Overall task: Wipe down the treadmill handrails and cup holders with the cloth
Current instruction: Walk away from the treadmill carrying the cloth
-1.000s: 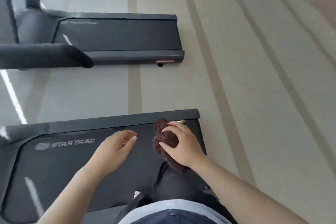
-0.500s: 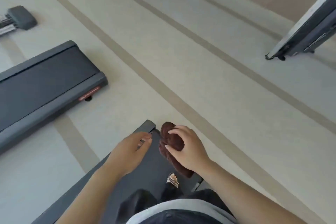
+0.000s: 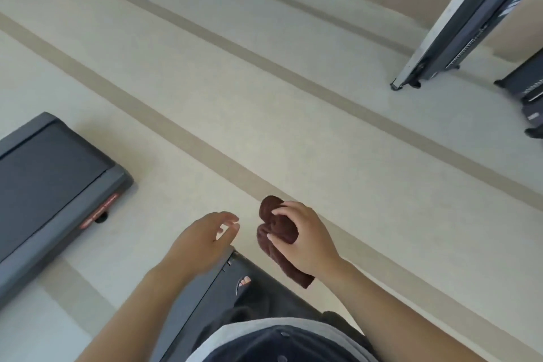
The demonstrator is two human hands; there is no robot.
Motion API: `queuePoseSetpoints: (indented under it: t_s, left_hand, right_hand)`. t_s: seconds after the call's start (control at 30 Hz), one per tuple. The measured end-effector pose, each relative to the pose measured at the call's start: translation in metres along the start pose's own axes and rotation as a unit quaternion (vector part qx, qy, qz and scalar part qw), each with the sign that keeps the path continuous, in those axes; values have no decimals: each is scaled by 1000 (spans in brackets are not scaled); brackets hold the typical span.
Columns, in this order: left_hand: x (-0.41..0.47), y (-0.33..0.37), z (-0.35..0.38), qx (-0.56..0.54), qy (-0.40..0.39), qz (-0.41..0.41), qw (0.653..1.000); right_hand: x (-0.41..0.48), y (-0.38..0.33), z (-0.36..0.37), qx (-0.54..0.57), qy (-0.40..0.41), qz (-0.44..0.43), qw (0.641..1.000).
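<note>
My right hand [image 3: 305, 239] grips a bunched dark brown cloth [image 3: 274, 229], whose tail hangs down toward my wrist. Just left of it my left hand [image 3: 202, 239] hovers with fingers loosely apart and nothing in them, a short gap from the cloth. Under me is the rear end of a dark treadmill deck [image 3: 214, 282], with my foot in a sandal on it. No handrail or cup holder shows in the head view.
A second treadmill's rear end [image 3: 55, 182] lies on the floor at the left. Grey machine frames [image 3: 458, 23] stand at the upper right by the wall. Pale floor with tan stripes [image 3: 293, 114] fills the middle.
The view has swung right, away from the treadmill decks toward the open floor and the machines by the wall. Both hands keep their pose, the right still gripping the cloth.
</note>
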State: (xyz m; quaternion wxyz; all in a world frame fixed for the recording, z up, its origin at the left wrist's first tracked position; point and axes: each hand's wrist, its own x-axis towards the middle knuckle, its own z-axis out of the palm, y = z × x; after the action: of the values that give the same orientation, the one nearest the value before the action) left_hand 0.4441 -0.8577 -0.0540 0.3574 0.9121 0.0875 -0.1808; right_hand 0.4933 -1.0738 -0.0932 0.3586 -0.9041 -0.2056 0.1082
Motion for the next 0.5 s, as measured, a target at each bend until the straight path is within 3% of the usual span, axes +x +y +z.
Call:
queuePoseSetpoints:
  t_s: [0.17,0.3,0.5]
  left_hand:
    - [92,19,-43,57,-22,31,998]
    - [167,37,-60,36,-26,50,998]
    - [343,71,-54,13,-15,92,996]
  right_hand:
    - [75,20,-27,8,58,43,997]
    - [137,47,-46,14,110,75,991]
    - [277,138,-60,38,142,79,986]
